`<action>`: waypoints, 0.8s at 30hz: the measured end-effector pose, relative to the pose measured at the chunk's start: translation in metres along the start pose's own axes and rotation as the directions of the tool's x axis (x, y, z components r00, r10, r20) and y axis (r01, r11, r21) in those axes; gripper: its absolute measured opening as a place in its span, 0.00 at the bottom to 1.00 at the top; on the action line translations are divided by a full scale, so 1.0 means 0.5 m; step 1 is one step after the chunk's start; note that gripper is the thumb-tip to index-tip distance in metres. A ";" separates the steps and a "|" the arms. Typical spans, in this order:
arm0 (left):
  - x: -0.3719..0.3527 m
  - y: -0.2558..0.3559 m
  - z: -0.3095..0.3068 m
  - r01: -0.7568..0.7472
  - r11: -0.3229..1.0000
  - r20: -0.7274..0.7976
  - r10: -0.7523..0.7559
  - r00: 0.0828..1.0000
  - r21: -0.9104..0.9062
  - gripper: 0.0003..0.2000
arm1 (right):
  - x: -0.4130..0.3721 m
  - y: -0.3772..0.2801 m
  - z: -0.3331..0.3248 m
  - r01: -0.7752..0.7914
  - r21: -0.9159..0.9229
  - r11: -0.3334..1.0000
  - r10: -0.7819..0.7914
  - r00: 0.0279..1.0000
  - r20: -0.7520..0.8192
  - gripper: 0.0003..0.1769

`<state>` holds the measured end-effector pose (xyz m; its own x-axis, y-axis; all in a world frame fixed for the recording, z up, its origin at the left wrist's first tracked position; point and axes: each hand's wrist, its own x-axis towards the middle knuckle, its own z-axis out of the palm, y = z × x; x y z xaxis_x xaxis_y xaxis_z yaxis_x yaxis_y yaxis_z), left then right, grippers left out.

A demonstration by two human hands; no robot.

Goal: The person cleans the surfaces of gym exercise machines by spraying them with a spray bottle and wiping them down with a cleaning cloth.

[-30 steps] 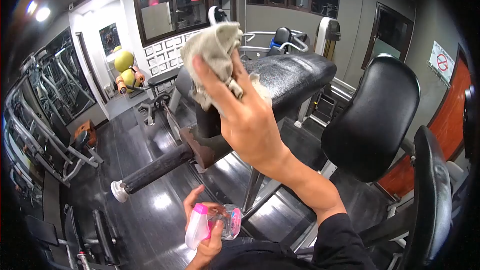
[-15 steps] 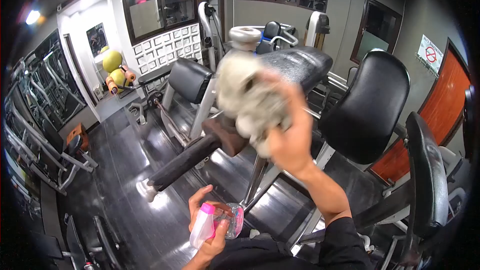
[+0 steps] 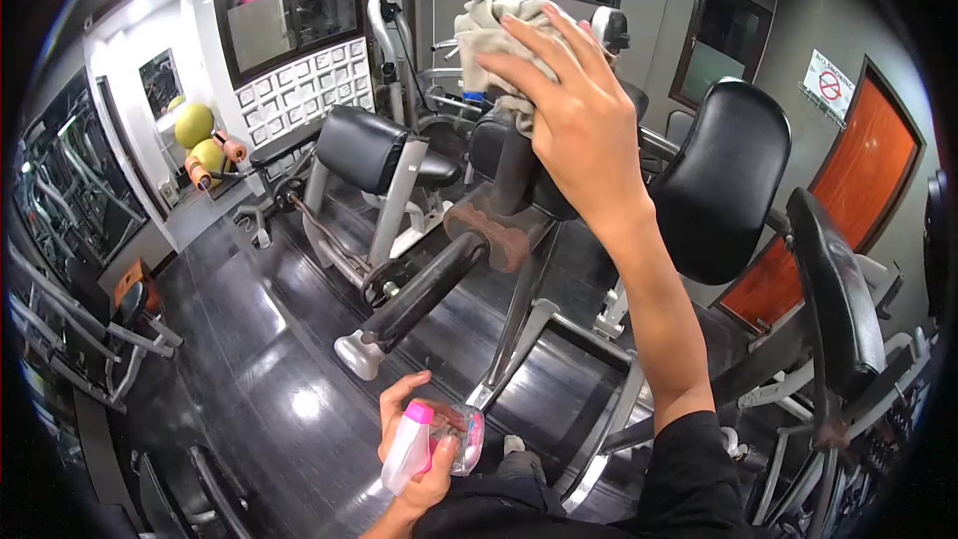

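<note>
My right hand (image 3: 589, 125) is raised at the top centre, fingers bent over a bunched grey-beige cloth (image 3: 489, 45). The cloth covers the upper end of an upright black roller pad (image 3: 513, 175) on a leg machine, hiding its end cap. Low in the view, my left hand (image 3: 436, 482) is wrapped round a clear spray bottle with a white and pink spray head (image 3: 407, 451). Beyond that hand, a lower black roller pad (image 3: 429, 284) with a pale end cap (image 3: 357, 354) slants from a worn brown bracket (image 3: 494, 236).
A black seat back (image 3: 723, 185) stands right of my forearm, with another padded machine (image 3: 838, 289) farther right. A preacher-style bench pad (image 3: 359, 148) and a barbell (image 3: 329, 240) are at left centre. Yellow balls (image 3: 195, 127) sit at the far left.
My right hand has moved up with the cloth, from in front of the machine onto the upper roller's end. The left hand still holds the bottle. The view has shifted slightly.
</note>
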<state>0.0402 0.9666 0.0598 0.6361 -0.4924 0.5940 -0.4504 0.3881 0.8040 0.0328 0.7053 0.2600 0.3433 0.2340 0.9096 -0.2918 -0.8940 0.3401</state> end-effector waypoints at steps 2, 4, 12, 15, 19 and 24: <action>-0.006 -0.007 -0.020 -0.045 0.997 0.062 0.041 0.997 0.062 0.10 | -0.033 -0.005 -0.002 0.034 -0.037 0.999 -0.035 0.999 -0.031 0.28; -0.012 -0.011 -0.023 -0.018 0.999 0.048 0.020 0.999 -0.039 0.10 | -0.075 -0.023 -0.008 0.021 -0.023 1.000 -0.021 1.000 -0.001 0.31; -0.034 -0.026 -0.059 0.050 0.981 0.097 -0.032 0.995 -0.186 0.11 | -0.259 -0.140 -0.047 -0.374 0.279 0.884 0.289 0.909 0.301 0.31; -0.039 -0.022 -0.081 0.066 0.984 0.161 -0.039 0.986 -0.167 0.12 | -0.277 -0.172 -0.086 -0.613 0.363 0.702 0.503 0.787 0.357 0.31; -0.040 -0.009 -0.096 0.058 0.979 0.036 -0.052 0.998 -0.193 0.11 | -0.314 -0.180 -0.105 -0.782 0.531 0.327 0.730 0.566 0.384 0.26; -0.051 -0.002 -0.106 0.067 0.978 0.008 -0.067 0.998 -0.200 0.11 | -0.276 -0.203 -0.092 -0.689 0.527 0.498 0.763 0.637 0.112 0.25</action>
<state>0.0578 1.0200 0.0425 0.6601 -0.5232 0.5390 -0.2726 0.5018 0.8209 -0.0260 0.7814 0.1111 0.0956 -0.5757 0.8121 0.0893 -0.8076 -0.5830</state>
